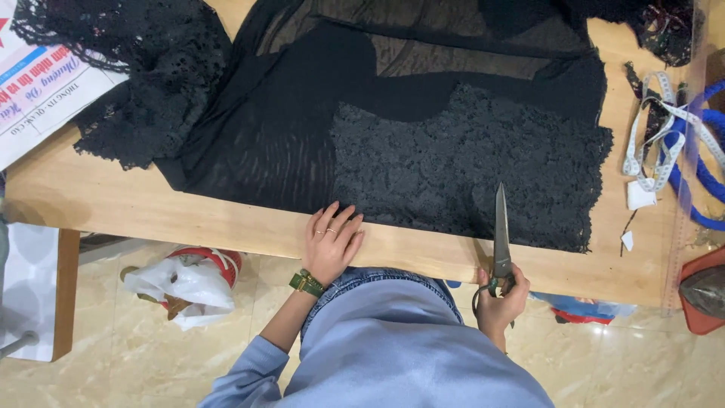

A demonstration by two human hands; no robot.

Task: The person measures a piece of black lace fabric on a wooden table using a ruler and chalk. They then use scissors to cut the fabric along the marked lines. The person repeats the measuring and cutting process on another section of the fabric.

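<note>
Black lace fabric point(461, 162) lies over sheer black mesh point(272, 136) on a wooden table point(113, 200). My left hand point(331, 243), with a ring and a green wristwatch, rests flat on the table's near edge, its fingertips touching the hem of the black fabric. My right hand point(500, 296) grips the green handles of a pair of scissors point(502, 230). The blades are together and point away from me onto the lower edge of the lace.
A white measuring tape point(655, 136) and blue cord point(706, 170) lie at the table's right end beside a clear ruler point(683, 227). Printed paper point(34, 91) sits at the far left. A white plastic bag point(189, 285) lies on the tiled floor below.
</note>
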